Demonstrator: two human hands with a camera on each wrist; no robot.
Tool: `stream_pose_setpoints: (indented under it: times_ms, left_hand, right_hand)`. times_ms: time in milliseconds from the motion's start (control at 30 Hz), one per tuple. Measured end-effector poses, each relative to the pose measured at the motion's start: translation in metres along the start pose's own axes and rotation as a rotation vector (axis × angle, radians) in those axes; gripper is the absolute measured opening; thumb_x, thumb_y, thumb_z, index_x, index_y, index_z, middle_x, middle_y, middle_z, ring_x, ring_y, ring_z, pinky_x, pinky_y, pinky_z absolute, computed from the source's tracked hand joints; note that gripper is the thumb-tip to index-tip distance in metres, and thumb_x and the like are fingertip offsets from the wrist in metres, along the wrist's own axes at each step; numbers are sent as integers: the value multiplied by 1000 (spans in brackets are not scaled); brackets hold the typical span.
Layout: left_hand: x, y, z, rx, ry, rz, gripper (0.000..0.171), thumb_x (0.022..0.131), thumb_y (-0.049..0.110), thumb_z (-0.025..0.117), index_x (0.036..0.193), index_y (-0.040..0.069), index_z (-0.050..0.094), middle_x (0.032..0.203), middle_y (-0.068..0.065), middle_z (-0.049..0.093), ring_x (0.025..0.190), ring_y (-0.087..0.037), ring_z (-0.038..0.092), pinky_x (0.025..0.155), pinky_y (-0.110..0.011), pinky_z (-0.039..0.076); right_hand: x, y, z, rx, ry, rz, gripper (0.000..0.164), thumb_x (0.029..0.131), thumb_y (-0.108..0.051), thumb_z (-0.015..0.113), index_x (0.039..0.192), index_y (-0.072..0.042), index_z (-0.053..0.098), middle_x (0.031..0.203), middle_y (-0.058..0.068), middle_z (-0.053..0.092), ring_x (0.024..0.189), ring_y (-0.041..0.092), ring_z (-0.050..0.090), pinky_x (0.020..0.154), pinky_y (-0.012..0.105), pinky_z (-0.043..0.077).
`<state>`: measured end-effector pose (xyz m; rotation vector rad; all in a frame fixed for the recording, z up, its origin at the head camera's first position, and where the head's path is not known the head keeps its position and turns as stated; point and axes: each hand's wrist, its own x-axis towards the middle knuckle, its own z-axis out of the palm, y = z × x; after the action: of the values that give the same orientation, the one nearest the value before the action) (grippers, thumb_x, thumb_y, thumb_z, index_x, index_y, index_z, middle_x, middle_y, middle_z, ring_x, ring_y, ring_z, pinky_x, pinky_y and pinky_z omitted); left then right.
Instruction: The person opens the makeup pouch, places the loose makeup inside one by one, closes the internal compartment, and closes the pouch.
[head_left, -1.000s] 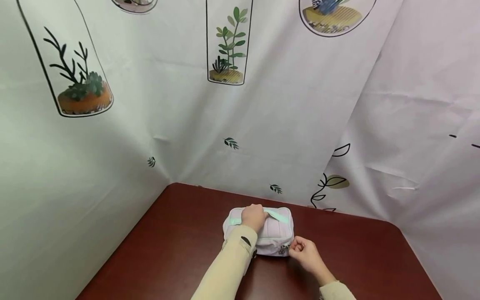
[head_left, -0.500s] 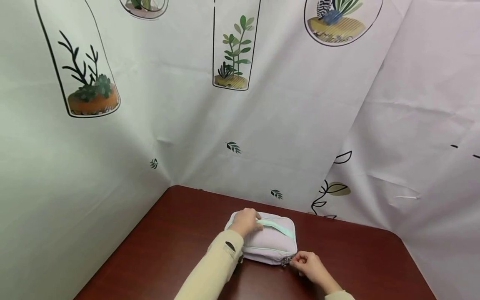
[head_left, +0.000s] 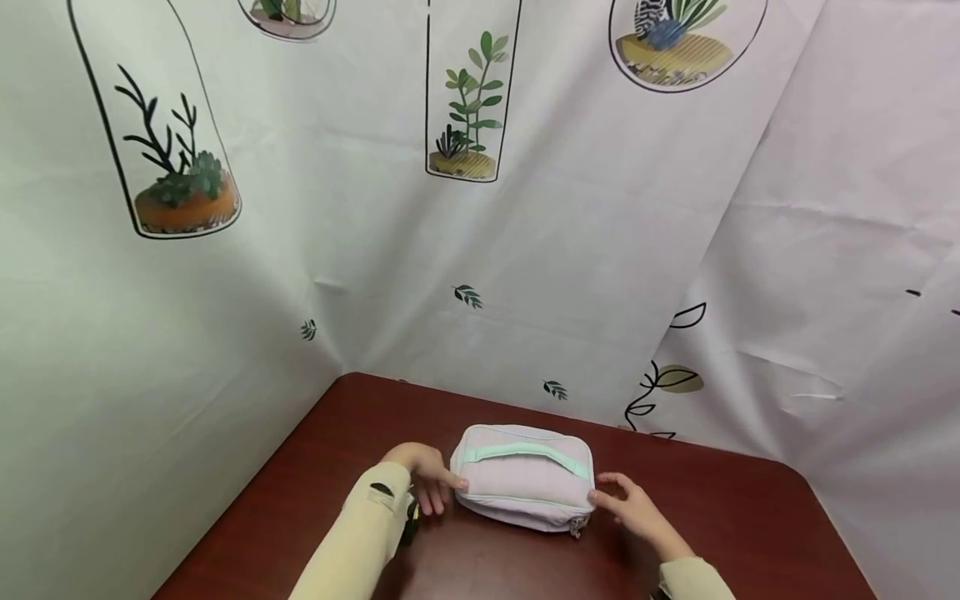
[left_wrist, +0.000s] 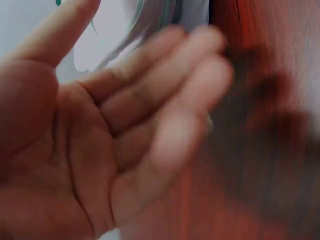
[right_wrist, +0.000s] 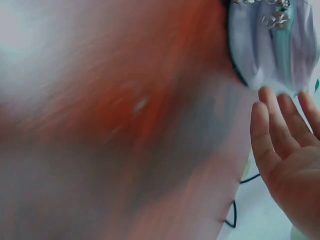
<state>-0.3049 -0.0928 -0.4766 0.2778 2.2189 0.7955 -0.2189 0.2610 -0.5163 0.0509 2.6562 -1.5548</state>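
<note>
A pale lilac zip pouch (head_left: 525,483) with a mint-green carry strap lies on the table, strap side up. At its left end is my left hand (head_left: 429,477), fingers loosely extended and the thumb by the pouch's edge; the left wrist view shows its bare palm (left_wrist: 85,150). My right hand (head_left: 630,505) is at the pouch's right end, fingertips at or near the corner; whether they touch it I cannot tell. Metal zip pulls (head_left: 579,525) hang at the front right corner. In the right wrist view the fingers spread just below the pouch's end (right_wrist: 265,45), holding nothing.
The dark red-brown table (head_left: 315,483) has rounded far corners. Behind it and to the left hangs white cloth (head_left: 570,208) printed with plants in jars.
My left hand has let go of the strap and moved left to the pouch's end. My right fingers have released the zip pulls and opened. The pouch now lies flatter.
</note>
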Motion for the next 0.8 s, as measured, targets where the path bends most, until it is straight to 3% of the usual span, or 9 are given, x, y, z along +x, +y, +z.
stream_pose_setpoints:
  times_ms: [67,200,367,467,567,667,800]
  left_hand:
    - [1,-2,3,-63,-36,26,44,84,43,66,81,-1,69,72,-11,69,64,-22,67,59,-32,52]
    - [5,-6,13,-174,-24,48,35,85,33,66,79,-1,70,74,-11,69,59,-15,65,55,-28,52]
    - [11,-13,18,-269,32,55,28,86,26,66,77,0,70,72,-10,69,54,-10,62,49,-22,48]
    - [18,-13,16,-359,134,103,23,88,18,63,82,-3,69,73,-9,69,56,-11,61,51,-24,49]
    - [27,-9,15,-495,209,203,24,91,10,56,102,-10,63,82,-11,69,66,-16,64,59,-31,52]
    - [38,1,16,-618,216,296,38,92,4,51,123,-17,45,92,-17,67,79,-26,66,66,-37,53]
    - [49,19,23,-693,209,365,51,93,2,49,133,-20,27,109,-25,60,94,-34,63,71,-39,53]
  right_hand:
    - [9,-5,2,-6,21,11,53,87,-22,64,127,7,44,106,20,59,90,29,58,70,41,48]
    - [19,-10,8,23,24,17,57,91,-16,56,137,8,31,126,33,44,115,42,46,89,50,41]
    - [22,-9,9,136,32,19,53,92,-7,46,139,11,27,136,35,33,122,46,36,93,54,36]
    - [18,-8,5,152,85,70,50,94,-8,43,138,10,31,128,32,44,114,43,46,89,52,40]
    - [10,-9,3,148,119,116,42,91,-9,46,128,13,45,107,23,60,96,33,58,79,45,47]
    - [2,-10,4,166,87,119,32,88,-8,51,110,14,59,82,12,65,72,21,62,64,36,50]
    - [-7,-11,6,163,-18,111,24,86,-8,52,88,11,65,64,4,61,56,13,58,50,28,46]
